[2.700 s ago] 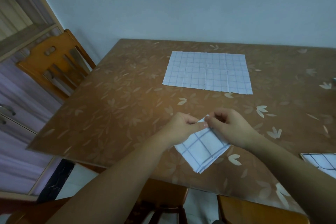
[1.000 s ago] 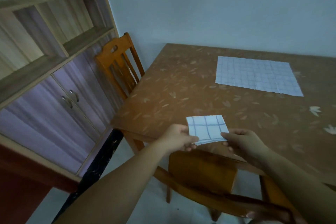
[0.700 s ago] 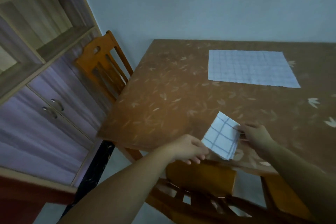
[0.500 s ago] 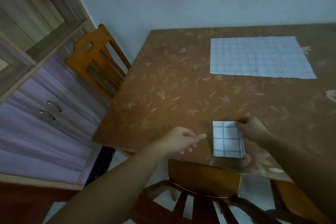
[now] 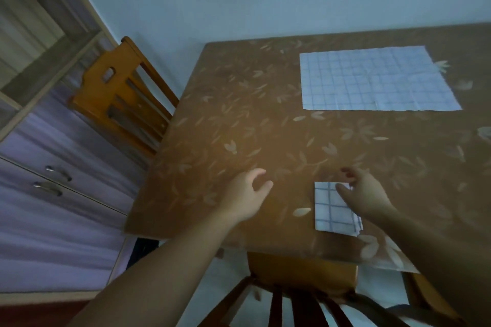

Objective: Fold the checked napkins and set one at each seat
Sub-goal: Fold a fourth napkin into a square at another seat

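Lying flat at table (image 5: pixel 239 127) near edge: folded napkin (image 5: pixel 329 210), above a chair (image 5: pixel 300 271); right hand (image 5: pixel 366 196) slack over its top-right corner, not gripping; left hand (image 5: pixel 247 194) apart, relaxed, empty; unfolded napkin (image 5: pixel 372 79) far side; second chair (image 5: pixel 117 98), cabinet (image 5: pixel 53 194) left.

The brown table top (image 5: pixel 239 119) with its pale leaf print looks smooth and slightly glossy, with a soft sheen at the frame's centre. The small folded white napkin with blue checks (image 5: pixel 329 210), lower right, looks thin and matt; cloth or paper cannot be told. The large flat checked napkin (image 5: pixel 372 79), upper right, is matt and creased. The orange-brown slatted wooden chair (image 5: pixel 117 98) at left looks varnished. The purple-grey cupboard doors (image 5: pixel 53 220), lower left, show streaked grain and carry shiny metal handles (image 5: pixel 58 173).
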